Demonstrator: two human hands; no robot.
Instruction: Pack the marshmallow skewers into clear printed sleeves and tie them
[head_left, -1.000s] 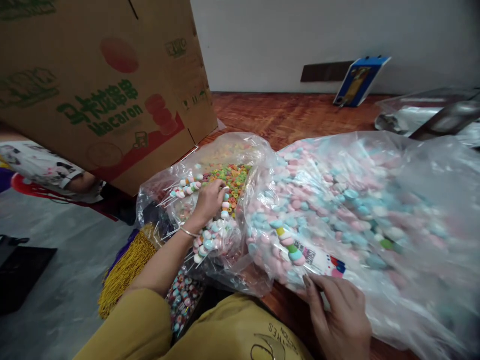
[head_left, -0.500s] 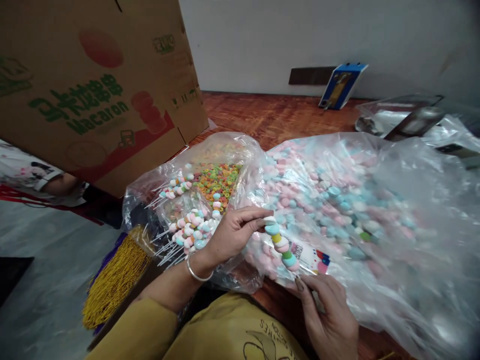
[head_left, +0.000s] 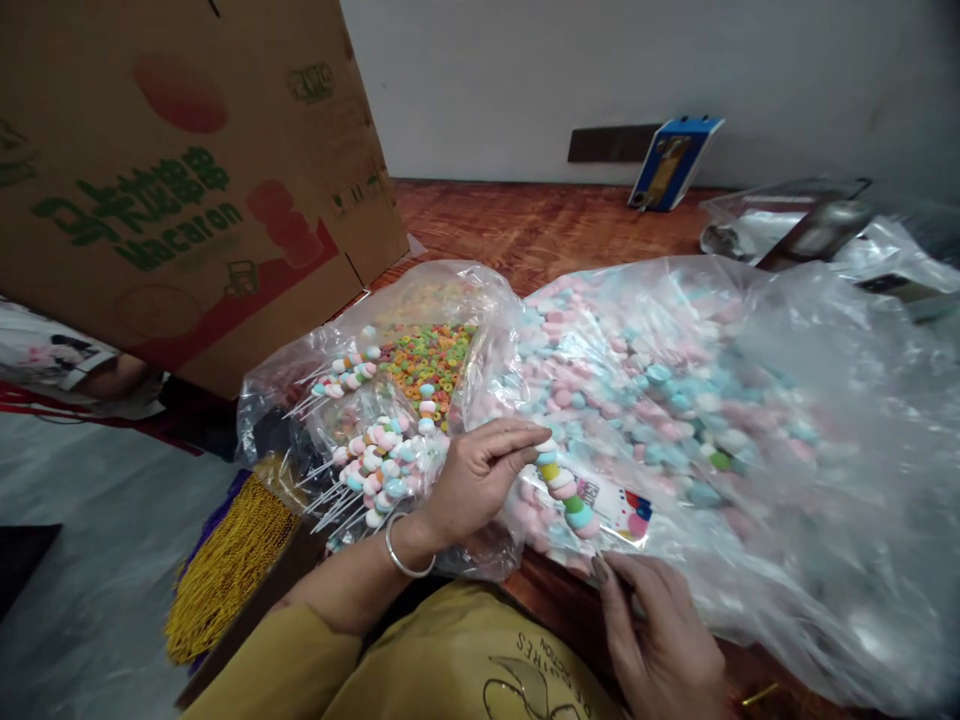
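Note:
Between my hands is a marshmallow skewer, threaded with pastel marshmallows and a few yellow and green rings, slanting down to the right. My left hand, with a bangle at the wrist, pinches the white marshmallow at its upper end. At the lower end, the thumb and forefinger of my right hand are closed on the stick, which is mostly hidden. Behind the skewer lies a big clear bag of pink, blue and white marshmallows. Left of it, a bag holds colourful cereal rings, with finished skewers piled on its near side.
A large cardboard box stands at the left, with part of another person's arm beyond it. Gold and purple cords hang at the lower left. A blue box stands by the wall; a clear container sits at the back right.
My view has shifted slightly. My left fingers stay at the skewer's top end and my right fingers at its stick, with little other movement.

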